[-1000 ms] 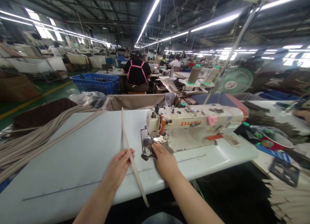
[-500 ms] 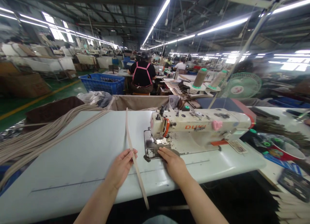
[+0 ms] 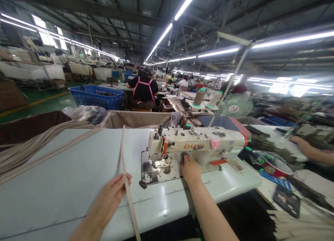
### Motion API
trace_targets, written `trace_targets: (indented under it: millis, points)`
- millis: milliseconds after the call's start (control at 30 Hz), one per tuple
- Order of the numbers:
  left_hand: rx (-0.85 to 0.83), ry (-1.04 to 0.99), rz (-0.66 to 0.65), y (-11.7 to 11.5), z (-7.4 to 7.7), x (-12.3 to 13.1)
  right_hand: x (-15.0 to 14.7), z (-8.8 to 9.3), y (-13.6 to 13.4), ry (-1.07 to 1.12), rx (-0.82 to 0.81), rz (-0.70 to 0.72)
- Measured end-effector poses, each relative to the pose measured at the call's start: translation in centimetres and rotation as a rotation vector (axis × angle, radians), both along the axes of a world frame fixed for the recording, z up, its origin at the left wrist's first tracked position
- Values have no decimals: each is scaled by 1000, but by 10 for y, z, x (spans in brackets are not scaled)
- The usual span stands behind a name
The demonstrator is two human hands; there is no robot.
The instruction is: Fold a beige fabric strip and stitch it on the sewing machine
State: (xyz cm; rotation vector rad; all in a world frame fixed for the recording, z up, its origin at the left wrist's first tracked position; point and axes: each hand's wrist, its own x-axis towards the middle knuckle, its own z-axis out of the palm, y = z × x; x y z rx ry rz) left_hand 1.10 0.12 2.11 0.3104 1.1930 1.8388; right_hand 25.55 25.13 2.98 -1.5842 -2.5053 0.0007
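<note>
My left hand (image 3: 111, 195) rests on the white sewing table (image 3: 65, 171) with its fingertips closed on a long beige strap (image 3: 124, 164). The strap runs from the table's far edge past my fingers and off the near edge. My right hand (image 3: 190, 169) lies on the bed of the cream sewing machine (image 3: 195, 147), to the right of the needle; its fingers point away and I cannot see whether they grip anything. The machine's metal plate (image 3: 153, 173) sits between my two hands.
A bundle of beige straps (image 3: 33, 147) drapes over the table's left side. Thread cones (image 3: 199, 96) and a fan (image 3: 236, 105) stand behind the machine. A red bowl (image 3: 276, 168) sits to the right, near another person's arm (image 3: 310, 150). A person in a pink-strapped apron (image 3: 144, 89) works ahead beside a blue basket (image 3: 96, 96).
My right hand moved from the needle plate rightward and deeper onto the machine bed. The view swung, so the machine sits further left. My left hand kept its hold on the strap.
</note>
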Motion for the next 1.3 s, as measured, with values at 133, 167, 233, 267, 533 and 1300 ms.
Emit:
trace_targets:
  millis: [133,167,233,267,533,1300]
  points:
    - [-8,-39,-6,1,-4,-2,2,8,1,44,60,-78]
    - [-6,-36,-22,1,-6,-3,2,9,-5,64,81,-68]
    - [-7,-11,-72,1,-12,-6,4,12,-21,120,107,-30]
    - [-10,10,-105,1,-15,-7,5,13,-30,154,100,-16]
    - [-96,199,-236,-6,-17,9,19,27,-97,268,-204,38]
    - [-64,-11,-77,-69,28,41,-54,27,-128,-52,-239,199]
